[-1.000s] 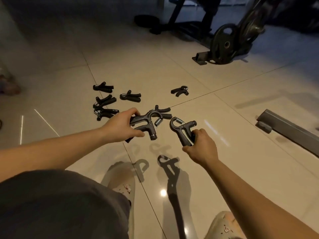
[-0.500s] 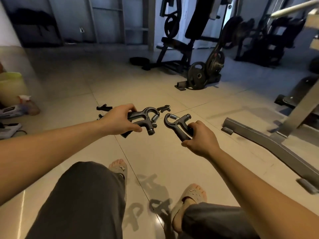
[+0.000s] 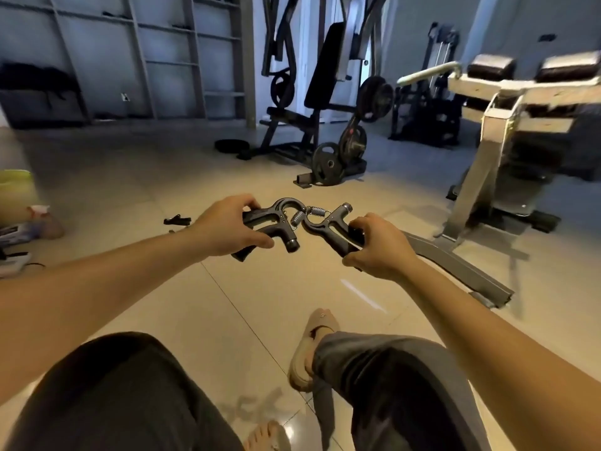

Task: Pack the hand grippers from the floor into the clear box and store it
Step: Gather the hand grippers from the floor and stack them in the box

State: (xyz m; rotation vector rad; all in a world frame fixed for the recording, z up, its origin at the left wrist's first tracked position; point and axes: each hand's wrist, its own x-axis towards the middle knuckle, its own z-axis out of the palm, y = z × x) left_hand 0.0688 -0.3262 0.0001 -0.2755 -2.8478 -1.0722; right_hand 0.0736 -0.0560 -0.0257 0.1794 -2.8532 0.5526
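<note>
Glossy tiled gym floor [image 3: 260,297], machines [image 3: 320,76] behind; left hand [image 3: 227,227] grips one hand gripper [image 3: 272,226], right hand [image 3: 379,247] another [image 3: 327,224].

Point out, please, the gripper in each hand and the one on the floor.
Left-hand gripper [image 3: 260,217]: head view, upper handle.
Right-hand gripper [image 3: 327,229]: head view, central body.
Floor gripper [image 3: 177,220]: head view, its middle.

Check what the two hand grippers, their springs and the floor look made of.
Hand grippers: matte dark grey bodies, likely moulded plastic, going by the dull sheen and rounded edges. Springs: bare metal, probably steel, with shiny silver coils. Floor: glazed tile, likely ceramic, with glossy reflections and thin grout lines.
</note>
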